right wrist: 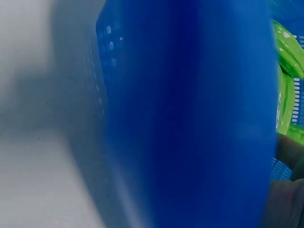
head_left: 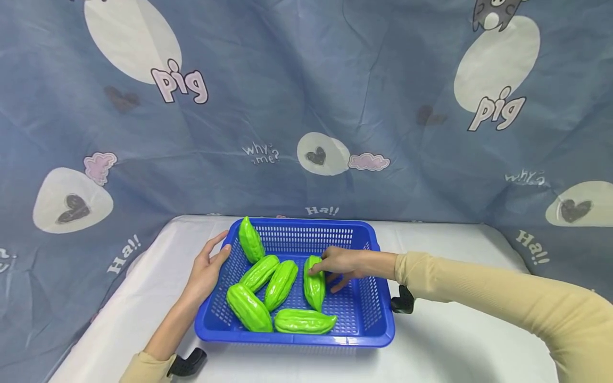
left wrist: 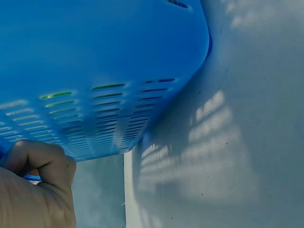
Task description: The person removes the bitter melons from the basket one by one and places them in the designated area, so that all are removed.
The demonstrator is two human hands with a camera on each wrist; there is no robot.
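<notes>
Several glossy green bitter melons lie in a blue plastic basket point(head_left: 347, 340) in the head view. My right hand point(head_left: 342, 261) reaches over the basket's right side and holds one bitter melon point(head_left: 314, 292), its fingers curled over the upper part. In the right wrist view the basket wall hides most of that hand point(right wrist: 289, 166). My left hand point(head_left: 205, 274) is at the basket's left rim. Curled fingers grip the rim in the left wrist view, where the left hand point(left wrist: 40, 185) shows beside the slotted wall point(left wrist: 109, 109).
Beside the held melon lie another upright melon point(head_left: 281, 285) and one along the front wall point(head_left: 305, 321). One melon point(head_left: 251, 239) leans in the back left corner. A white cloth point(head_left: 440, 340) covers the table, with a blue printed curtain point(head_left: 268, 106) behind it.
</notes>
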